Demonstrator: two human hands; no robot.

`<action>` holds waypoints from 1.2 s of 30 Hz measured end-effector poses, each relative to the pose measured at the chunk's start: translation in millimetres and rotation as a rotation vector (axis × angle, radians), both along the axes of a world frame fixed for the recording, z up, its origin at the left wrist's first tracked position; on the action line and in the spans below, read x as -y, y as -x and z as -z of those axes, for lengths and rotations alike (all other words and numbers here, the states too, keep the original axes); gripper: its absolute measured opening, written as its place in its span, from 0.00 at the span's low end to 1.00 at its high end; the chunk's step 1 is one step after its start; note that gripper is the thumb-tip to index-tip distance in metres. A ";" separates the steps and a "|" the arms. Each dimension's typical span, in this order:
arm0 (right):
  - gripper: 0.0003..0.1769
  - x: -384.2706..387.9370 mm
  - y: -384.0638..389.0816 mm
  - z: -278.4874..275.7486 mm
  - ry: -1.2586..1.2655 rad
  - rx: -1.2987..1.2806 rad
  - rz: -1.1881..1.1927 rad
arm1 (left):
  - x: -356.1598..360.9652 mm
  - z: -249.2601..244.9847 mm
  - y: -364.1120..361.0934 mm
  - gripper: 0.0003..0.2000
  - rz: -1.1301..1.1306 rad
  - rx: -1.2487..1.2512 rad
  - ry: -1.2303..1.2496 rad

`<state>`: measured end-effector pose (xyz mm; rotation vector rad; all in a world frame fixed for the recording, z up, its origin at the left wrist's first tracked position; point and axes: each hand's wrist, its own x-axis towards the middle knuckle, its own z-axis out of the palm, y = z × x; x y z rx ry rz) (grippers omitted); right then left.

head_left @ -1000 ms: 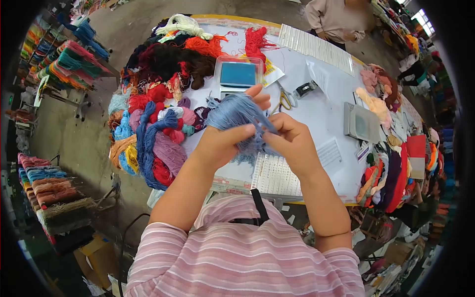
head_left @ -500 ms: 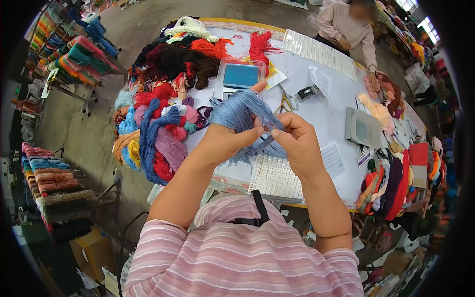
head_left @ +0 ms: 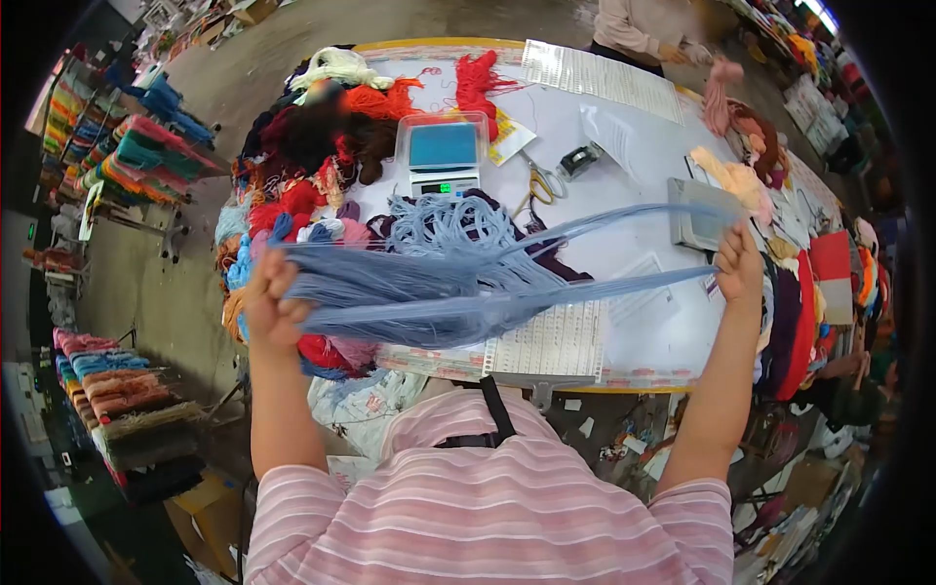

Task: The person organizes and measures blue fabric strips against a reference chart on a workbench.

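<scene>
A hank of light blue yarn [head_left: 419,288] is stretched wide between my two hands above the table, partly smeared by motion. My left hand [head_left: 273,302], at the hank's left end, is closed round a thick bundle of its strands. Over by the table's right side, my right hand [head_left: 738,261] is a fist gripping the other end, where the yarn forms a long loop of two bands. Beneath and behind the hank lies a loose curly heap of pale blue yarn [head_left: 453,226] with dark purple yarn [head_left: 561,255] beside it.
A digital scale [head_left: 444,156] with a lit green display stands behind the yarn. Scissors [head_left: 538,185] and a black tape dispenser [head_left: 582,159] lie to its right. Coloured hanks [head_left: 302,200] pile up at left. A printed chart [head_left: 551,341] lies near the front edge. A co-worker [head_left: 639,34] stands across the table.
My hands, earlier close together at the bunched blue yarn, have moved far apart and pulled it out sideways. Across the table, the co-worker's hands have lifted pink yarn.
</scene>
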<state>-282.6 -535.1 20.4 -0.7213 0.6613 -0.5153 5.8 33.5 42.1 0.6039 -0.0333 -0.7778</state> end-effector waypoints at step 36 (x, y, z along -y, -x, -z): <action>0.12 -223.1 -13.4 377.8 1.048 -1.072 -0.800 | 216.6 405.3 166.3 0.14 0.589 1.212 -1.550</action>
